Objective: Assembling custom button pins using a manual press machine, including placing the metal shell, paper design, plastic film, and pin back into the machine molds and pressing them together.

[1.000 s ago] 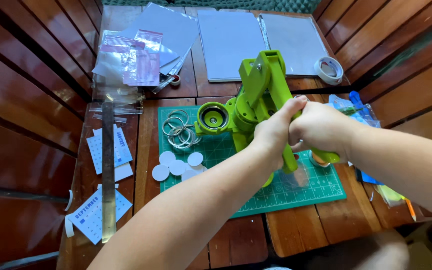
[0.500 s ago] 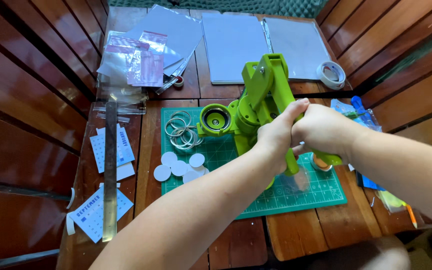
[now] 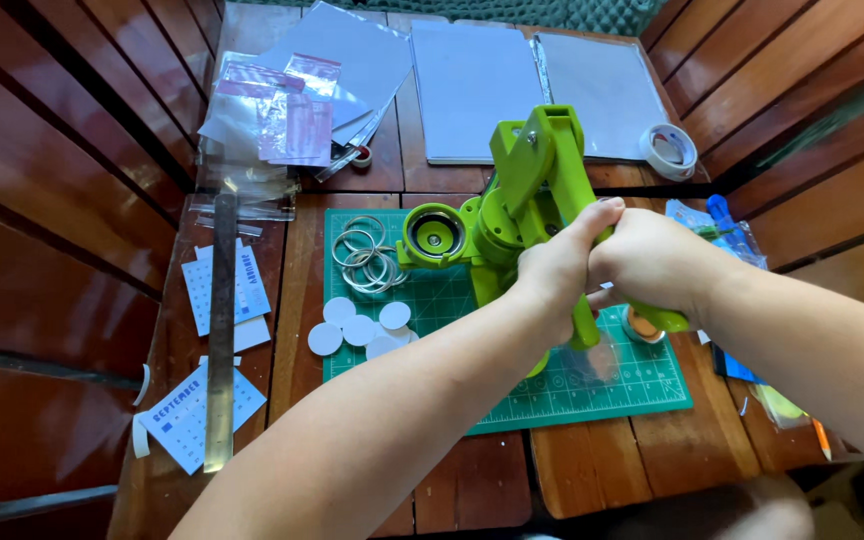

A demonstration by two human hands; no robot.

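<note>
Ruler point(image 3: 220, 340): lies lengthwise at the worktop's point(image 3: 282, 280) left edge, across printed paper slips.
Discs point(image 3: 357, 328): white paper rounds on the mat's point(image 3: 592, 395) left edge, below loose metal rings point(image 3: 364, 258).
Press point(image 3: 512, 215): green, upright on the mat, its round die point(image 3: 434, 238) swung left.
Left hand point(image 3: 557, 270): closed around the press lever.
Right hand point(image 3: 652, 262): wrapped on the same lever, touching the left.
Doing it well: likely push straight down with both hands so the base stays flat.
Tape roll point(image 3: 669, 150): far right, well apart.
</note>
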